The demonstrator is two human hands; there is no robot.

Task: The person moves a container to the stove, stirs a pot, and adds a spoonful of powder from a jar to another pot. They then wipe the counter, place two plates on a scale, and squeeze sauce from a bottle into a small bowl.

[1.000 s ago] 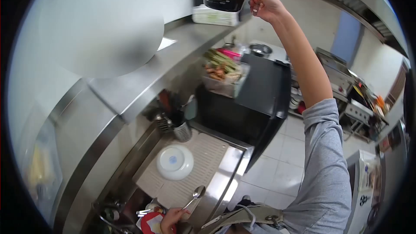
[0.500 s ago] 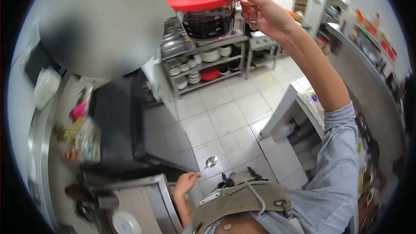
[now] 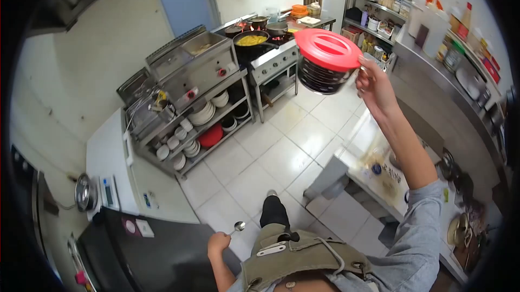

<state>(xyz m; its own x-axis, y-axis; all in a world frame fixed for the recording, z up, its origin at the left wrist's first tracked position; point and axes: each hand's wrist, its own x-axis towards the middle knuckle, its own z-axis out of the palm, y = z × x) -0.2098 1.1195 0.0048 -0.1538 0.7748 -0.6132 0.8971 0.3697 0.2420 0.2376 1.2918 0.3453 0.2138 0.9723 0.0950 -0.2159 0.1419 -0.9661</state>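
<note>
My right hand (image 3: 374,83), raised at arm's length, grips a glass measuring jug (image 3: 322,78) on its handle side. The jug holds a dark liquid, and a red lid (image 3: 329,49) covers its top. Low in front of my body, my left hand (image 3: 218,243) is closed around the handle of a metal spoon (image 3: 238,227), whose bowl points up and to the right. The spoon is over the tiled floor, apart from any surface.
A stove (image 3: 271,62) stands ahead, with a frying pan (image 3: 252,38) of yellow food and flames showing. A steel rack (image 3: 200,113) with stacked plates is left of it. A worktop (image 3: 374,167) juts in at right; a dark cabinet (image 3: 146,254) is at lower left.
My view has swung right and forward, bringing the stove and scale into sight. The jug sits farther right and lower in view. Both hands keep their hold.
</note>
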